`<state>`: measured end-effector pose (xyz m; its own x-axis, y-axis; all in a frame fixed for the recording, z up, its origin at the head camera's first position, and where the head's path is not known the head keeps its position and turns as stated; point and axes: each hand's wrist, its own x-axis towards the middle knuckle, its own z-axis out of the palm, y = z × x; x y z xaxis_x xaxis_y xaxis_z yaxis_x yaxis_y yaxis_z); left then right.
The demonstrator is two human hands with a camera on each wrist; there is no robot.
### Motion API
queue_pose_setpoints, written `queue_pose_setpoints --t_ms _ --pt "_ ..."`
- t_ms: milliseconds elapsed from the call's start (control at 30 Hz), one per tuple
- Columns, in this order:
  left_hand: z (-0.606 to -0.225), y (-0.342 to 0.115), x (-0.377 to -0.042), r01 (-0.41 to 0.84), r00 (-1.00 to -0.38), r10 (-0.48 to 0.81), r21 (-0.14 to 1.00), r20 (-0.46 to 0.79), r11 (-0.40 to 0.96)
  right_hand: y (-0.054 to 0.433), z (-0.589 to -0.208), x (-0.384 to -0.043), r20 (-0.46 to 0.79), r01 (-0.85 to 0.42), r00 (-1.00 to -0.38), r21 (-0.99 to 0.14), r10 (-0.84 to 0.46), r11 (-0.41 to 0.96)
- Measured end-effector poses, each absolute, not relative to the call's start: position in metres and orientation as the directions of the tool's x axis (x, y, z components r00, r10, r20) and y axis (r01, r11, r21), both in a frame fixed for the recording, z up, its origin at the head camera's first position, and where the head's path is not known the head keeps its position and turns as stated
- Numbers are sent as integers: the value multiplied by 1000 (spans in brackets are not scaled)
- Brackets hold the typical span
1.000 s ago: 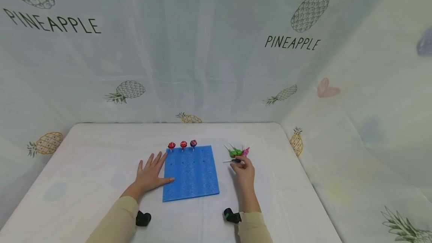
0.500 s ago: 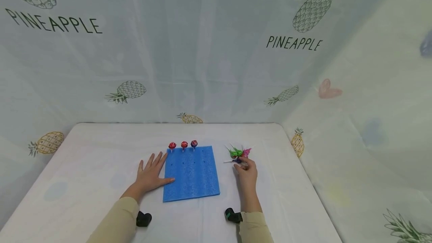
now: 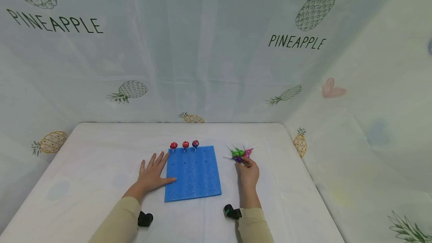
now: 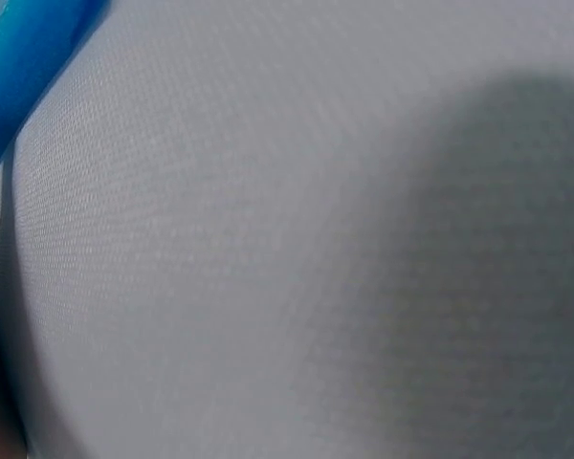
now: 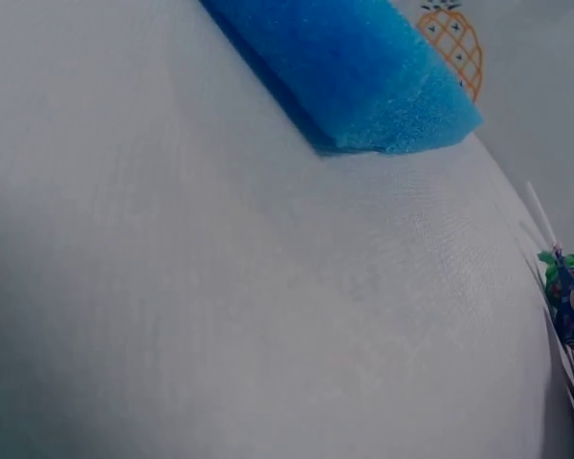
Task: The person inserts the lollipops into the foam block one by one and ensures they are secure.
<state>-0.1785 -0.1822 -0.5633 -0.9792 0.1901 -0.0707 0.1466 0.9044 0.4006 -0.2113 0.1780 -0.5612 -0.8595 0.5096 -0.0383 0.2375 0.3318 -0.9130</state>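
Pale cloth printed with pineapples [image 3: 202, 55] hangs behind and beside a white worktop [image 3: 287, 186], on which a blue foam board [image 3: 193, 183] lies flat. Two red lollipops [image 3: 185, 144] and a red-and-blue lollipop [image 3: 195, 143] stand upright in a row along its far edge, left of the corner on the right. Fingers spread, the left hand [image 3: 151, 175] rests at the board's left side, its thumb on the foam. To the right of the board, the right hand [image 3: 249, 173] pinches a dark blue lollipop [image 3: 237, 159] by its wrapped head, its stick pointing left, just beside green lollipops [image 3: 237, 153] and pink lollipops [image 3: 248, 152] lying bunched together.
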Motion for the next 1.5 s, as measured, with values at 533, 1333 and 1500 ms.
queue_pose_setpoints --t_ms 533,1333,1500 --pt "-563 -181 -178 136 -979 185 401 -85 906 176 -559 -211 -16 213 -848 -926 529 313" --pt "-561 -181 -178 147 -979 192 410 -71 900 151 -518 -224 9 49 -936 -987 352 153" --pt "-563 -181 -178 147 -980 190 401 -67 904 141 -512 -230 91 -37 -966 -976 243 216"
